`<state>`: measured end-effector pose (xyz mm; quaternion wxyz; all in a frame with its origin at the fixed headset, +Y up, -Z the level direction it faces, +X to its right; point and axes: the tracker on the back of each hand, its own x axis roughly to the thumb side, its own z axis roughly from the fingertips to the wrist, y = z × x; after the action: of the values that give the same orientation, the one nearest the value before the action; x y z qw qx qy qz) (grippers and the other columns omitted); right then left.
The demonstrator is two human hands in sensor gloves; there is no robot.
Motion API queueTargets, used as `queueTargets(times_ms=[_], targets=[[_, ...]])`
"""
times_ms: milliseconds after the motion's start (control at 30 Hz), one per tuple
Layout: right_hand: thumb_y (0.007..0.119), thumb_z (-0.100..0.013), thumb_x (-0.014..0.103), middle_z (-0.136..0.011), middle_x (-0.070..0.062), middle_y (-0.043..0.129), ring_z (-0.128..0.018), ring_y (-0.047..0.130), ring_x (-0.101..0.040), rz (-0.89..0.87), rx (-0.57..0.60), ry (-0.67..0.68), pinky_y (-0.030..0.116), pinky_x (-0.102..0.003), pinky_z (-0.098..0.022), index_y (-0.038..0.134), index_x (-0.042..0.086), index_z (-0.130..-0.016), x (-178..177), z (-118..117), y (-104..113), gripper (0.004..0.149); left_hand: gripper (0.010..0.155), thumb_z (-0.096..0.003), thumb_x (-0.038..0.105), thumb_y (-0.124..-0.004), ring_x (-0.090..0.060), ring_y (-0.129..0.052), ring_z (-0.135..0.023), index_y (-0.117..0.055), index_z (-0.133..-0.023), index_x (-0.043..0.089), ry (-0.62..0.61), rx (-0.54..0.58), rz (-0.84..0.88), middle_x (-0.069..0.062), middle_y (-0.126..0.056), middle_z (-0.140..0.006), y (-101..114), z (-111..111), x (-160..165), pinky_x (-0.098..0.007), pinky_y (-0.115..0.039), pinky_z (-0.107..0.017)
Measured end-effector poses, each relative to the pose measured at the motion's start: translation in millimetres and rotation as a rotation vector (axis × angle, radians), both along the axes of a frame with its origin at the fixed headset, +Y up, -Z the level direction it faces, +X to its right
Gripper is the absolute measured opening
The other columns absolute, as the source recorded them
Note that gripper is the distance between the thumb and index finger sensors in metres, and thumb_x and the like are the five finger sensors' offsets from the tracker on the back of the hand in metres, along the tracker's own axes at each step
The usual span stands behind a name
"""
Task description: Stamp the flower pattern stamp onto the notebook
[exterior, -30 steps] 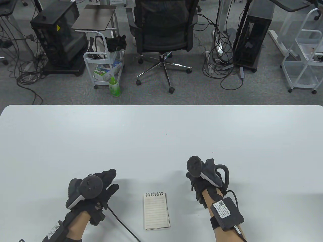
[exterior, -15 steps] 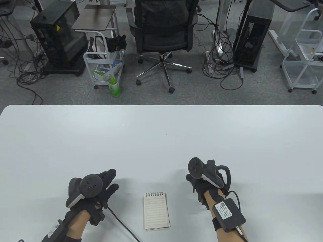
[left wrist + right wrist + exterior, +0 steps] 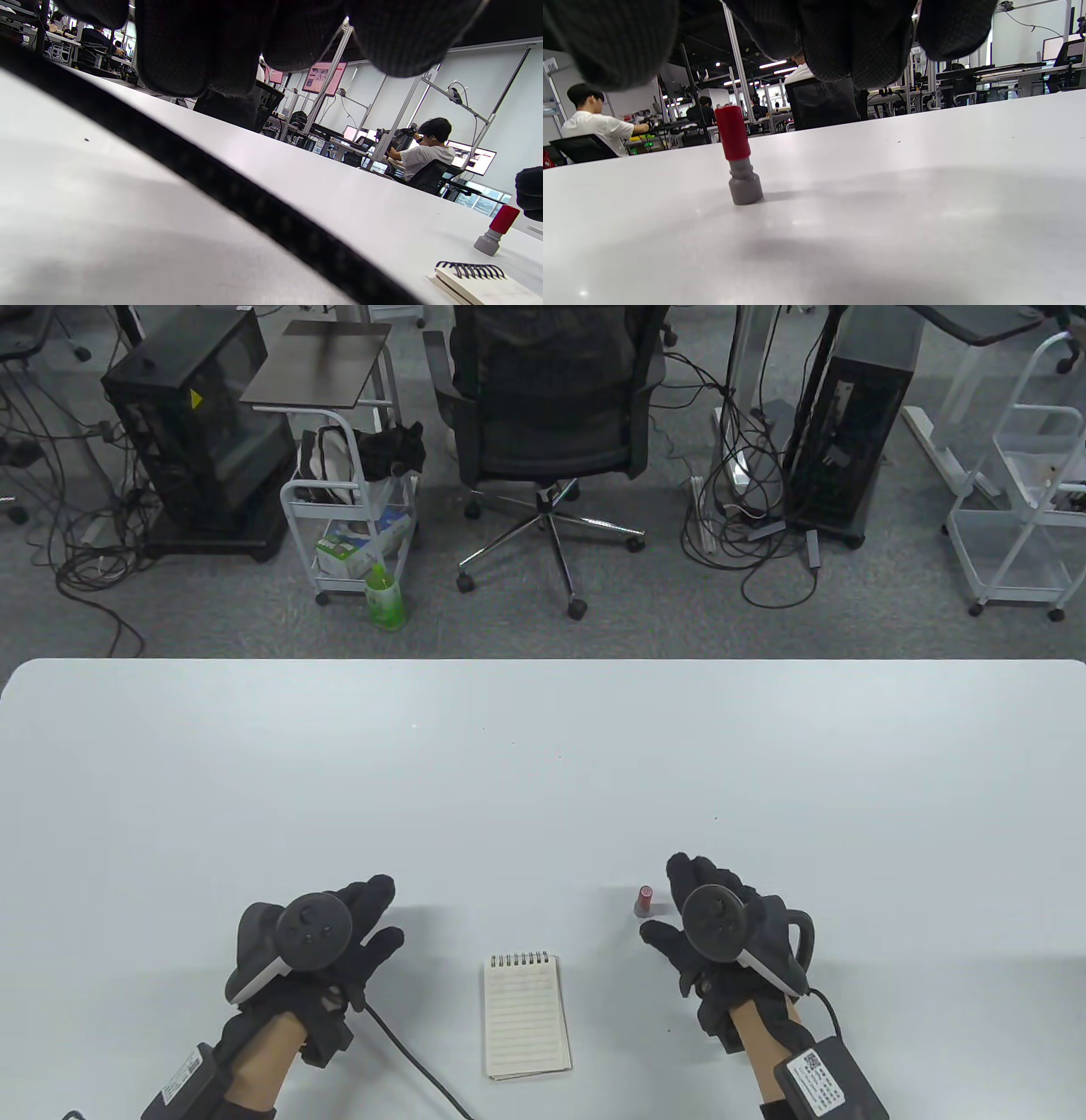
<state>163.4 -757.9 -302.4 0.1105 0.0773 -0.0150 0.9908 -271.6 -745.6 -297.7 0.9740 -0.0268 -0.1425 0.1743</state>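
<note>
Table view: the white table (image 3: 543, 746) spreads out ahead of my fingers, bare surface on every side and its far edge well beyond reach. Between my two hands lies the notebook (image 3: 526, 1016), open page up, spiral at the far end. My left hand (image 3: 339, 937) rests flat, fingers loosely spread, holding nothing. My right hand (image 3: 708, 925) hovers low, fingers spread and empty, and just beside its fingertips on the thumb side stands the flower stamp (image 3: 644, 900), upright, red cap over grey base. I reckon the step is grasping it: pinch the red cap squarely, lift straight so it doesn't tip, then carry it across toward the page. Nothing stands in that path.
</note>
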Motion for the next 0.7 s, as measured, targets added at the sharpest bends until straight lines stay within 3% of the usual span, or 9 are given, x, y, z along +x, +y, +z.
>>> queueTargets(times_ms=[700], targets=[[0.080,-0.037,0.056,-0.103,-0.021,0.050,-0.097,0.060,-0.050,-0.034,-0.078,-0.040,0.055,-0.065,-0.066,0.049,0.018,-0.104,27,0,-17,0.083,0.069,-0.0393,0.053,-0.071,-0.047,-0.080,-0.081,-0.063,-0.096,0.014,-0.003,-0.058,-0.025,-0.019,-0.073,-0.096,-9,-1,12,-0.070,-0.052,-0.060]])
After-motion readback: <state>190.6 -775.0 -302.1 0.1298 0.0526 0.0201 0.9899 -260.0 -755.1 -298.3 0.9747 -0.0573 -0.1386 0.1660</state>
